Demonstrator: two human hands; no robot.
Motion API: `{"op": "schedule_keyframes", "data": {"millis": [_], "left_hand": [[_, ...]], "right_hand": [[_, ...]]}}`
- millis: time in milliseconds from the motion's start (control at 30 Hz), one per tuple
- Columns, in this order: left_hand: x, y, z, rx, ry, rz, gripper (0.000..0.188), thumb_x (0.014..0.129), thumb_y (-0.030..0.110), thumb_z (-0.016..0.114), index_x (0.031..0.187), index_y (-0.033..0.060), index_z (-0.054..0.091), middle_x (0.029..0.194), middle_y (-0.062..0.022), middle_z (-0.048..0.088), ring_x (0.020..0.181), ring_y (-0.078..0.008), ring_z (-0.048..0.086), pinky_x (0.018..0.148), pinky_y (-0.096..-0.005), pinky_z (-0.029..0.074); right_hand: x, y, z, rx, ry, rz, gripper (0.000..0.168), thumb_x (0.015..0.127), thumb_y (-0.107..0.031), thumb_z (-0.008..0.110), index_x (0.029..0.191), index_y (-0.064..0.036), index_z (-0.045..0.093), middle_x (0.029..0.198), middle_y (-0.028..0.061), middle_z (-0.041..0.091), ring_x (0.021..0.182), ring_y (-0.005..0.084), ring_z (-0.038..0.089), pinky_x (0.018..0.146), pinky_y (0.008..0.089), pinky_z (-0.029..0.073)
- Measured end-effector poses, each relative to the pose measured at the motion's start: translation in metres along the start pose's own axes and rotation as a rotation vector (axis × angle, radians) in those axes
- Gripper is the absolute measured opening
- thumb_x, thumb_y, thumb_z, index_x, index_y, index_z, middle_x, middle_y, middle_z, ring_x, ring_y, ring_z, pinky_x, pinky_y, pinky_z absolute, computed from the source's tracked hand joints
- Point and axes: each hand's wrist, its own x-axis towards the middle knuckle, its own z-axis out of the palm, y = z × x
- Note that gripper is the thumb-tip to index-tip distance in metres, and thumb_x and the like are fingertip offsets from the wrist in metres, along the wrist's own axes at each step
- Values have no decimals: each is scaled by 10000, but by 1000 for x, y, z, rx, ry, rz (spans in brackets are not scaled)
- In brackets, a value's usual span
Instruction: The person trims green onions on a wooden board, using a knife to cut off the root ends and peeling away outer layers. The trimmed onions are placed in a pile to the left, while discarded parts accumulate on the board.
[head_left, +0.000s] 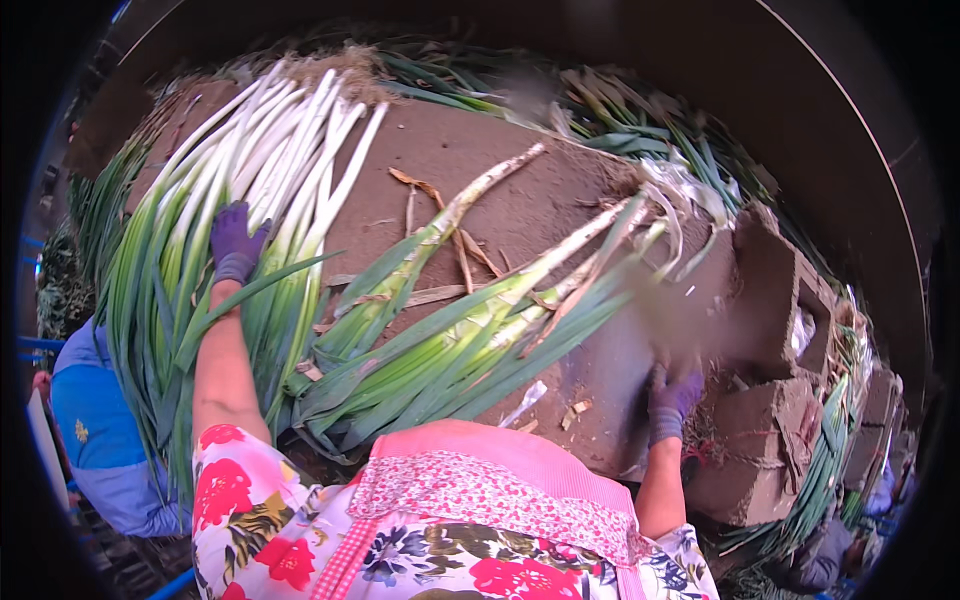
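Observation:
My left hand (238, 238), in a purple glove, lies on a thick spread of green onions (292, 165) with white stalks and roots pointing away from me; whether its fingers grip any stalk cannot be told. More green onions (465, 330), with dirty outer skins, lie in the middle with their leaves towards me. One stalk (495, 176) reaches out on its own beside dry brown leaves (427, 187). My right hand (675, 386), also gloved in purple, is at the right side of the dirt-covered work surface (600, 420), near concrete blocks. A blurred spot hides its fingertips and anything in them.
Concrete blocks (780, 285) stand at the right, with another bundle of green onions (821, 450) beyond them. More onions and leaves (622, 112) lie along the far edge. A person in blue clothing (97, 427) is at the left. Peeled scraps (525, 401) lie near me.

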Motion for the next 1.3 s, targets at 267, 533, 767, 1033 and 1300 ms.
{"op": "schedule_keyframes", "data": {"millis": [267, 533, 767, 1033, 1300], "left_hand": [[-64, 271, -176, -1315, -253, 291, 206, 923, 214, 658, 990, 20, 678, 874, -65, 688, 777, -141, 613, 753, -280, 503], [-130, 445, -156, -540, -448, 590, 653, 836, 304, 673, 1402, 107, 413, 1200, -207, 620, 1058, -358, 621, 895, -466, 493], [-46, 429, -275, -1075, -357, 534, 469, 886, 410, 695, 1100, 0, 619, 895, -78, 644, 827, -160, 580, 774, -315, 493], [-95, 401, -202, -1757, -517, -35, 151, 969, 187, 588, 1046, 59, 615, 886, -32, 621, 721, -98, 587, 640, -277, 518], [-229, 477, -147, -1058, 121, 301, 235, 820, 151, 682, 1026, 63, 613, 990, -163, 597, 919, -381, 578, 817, -444, 489]], "right_hand": [[-20, 28, 30, 16, -110, 8, 756, 787, -257, 691, 1443, -29, 393, 1389, 203, 471, 1270, 400, 439, 1082, 482, 337], [-17, 45, 19, 204, -32, -87, 722, 764, -335, 762, 1356, -35, 477, 1222, 206, 552, 1137, 400, 494, 1002, 481, 390], [-61, 31, -29, 441, -70, -226, 588, 786, -245, 751, 1296, -38, 544, 1087, 180, 599, 1008, 382, 537, 914, 467, 434], [-60, 36, -18, 767, 9, -6, 554, 763, -232, 765, 1242, -21, 586, 1057, 172, 617, 979, 360, 560, 880, 440, 446], [-73, 4, -33, 775, -218, -187, 582, 754, -216, 771, 1265, -19, 576, 1058, 168, 604, 972, 346, 554, 875, 430, 462]]}}
